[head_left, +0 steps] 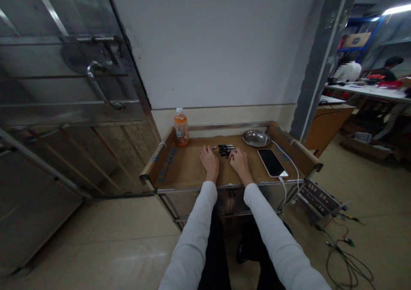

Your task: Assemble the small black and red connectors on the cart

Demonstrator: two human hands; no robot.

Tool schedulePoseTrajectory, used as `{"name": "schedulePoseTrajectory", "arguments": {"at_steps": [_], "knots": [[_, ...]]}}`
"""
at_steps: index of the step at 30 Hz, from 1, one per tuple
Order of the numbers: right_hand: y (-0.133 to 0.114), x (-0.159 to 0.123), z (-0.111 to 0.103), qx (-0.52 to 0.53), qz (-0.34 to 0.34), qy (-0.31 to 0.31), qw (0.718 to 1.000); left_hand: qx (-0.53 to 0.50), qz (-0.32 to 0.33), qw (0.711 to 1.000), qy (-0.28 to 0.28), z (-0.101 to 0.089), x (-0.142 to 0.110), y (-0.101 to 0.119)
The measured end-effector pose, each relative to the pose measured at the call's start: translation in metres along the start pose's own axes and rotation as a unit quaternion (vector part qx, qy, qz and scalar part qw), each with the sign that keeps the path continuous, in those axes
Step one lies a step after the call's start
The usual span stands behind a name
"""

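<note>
A small bunch of black pens (225, 150) lies side by side on the cardboard-lined top of a cart (186, 170). My left hand (209, 160) rests palm down just left of the pens, its fingers a little apart and holding nothing that I can see. By its fingertips lies a small pinkish thing (214, 147), too small to name. At the right end of the bunch, my right hand (239, 160) has its fingers bent and slightly spread, touching or nearly touching the pens. Its fingertips are partly hidden.
An orange drink bottle (181, 129) stands at the back left. At the right are a round metal dish (256, 138) and a phone (272, 162) with a white cable (293, 163). Cardboard sides (292, 146) edge the cart. Cables (342, 253) lie on the floor; people sit far right.
</note>
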State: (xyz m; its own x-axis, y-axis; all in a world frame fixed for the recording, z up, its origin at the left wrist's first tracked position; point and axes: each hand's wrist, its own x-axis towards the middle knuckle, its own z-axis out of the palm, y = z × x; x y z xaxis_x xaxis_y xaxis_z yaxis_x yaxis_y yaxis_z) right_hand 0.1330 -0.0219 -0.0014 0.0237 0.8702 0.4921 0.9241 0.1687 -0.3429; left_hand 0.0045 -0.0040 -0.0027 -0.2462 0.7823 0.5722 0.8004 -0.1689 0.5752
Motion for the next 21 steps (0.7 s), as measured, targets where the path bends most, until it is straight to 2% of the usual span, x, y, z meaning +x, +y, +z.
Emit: {"name": "schedulePoseTrajectory", "arguments": {"at_steps": [7,10,15,18,21], "knots": [[-0.002,0.000,-0.003,-0.006,0.019,-0.014,1.000,0.023,-0.003,1.000,-0.012,0.004,-0.002,-0.004],[-0.002,0.000,-0.003,-0.003,0.016,-0.009,1.000,0.090,-0.020,0.996,-0.011,0.000,-0.002,0.001],[-0.003,0.001,-0.001,0.008,0.015,0.037,0.999,0.188,-0.050,0.980,-0.031,-0.005,-0.002,0.006],[-0.003,0.002,0.001,0.030,-0.006,0.062,0.998,0.156,-0.009,0.987,-0.040,-0.007,0.000,0.008],[-0.001,0.004,0.004,0.057,-0.027,0.080,0.995,0.062,0.093,0.992,-0.057,-0.008,0.001,0.010]]}}
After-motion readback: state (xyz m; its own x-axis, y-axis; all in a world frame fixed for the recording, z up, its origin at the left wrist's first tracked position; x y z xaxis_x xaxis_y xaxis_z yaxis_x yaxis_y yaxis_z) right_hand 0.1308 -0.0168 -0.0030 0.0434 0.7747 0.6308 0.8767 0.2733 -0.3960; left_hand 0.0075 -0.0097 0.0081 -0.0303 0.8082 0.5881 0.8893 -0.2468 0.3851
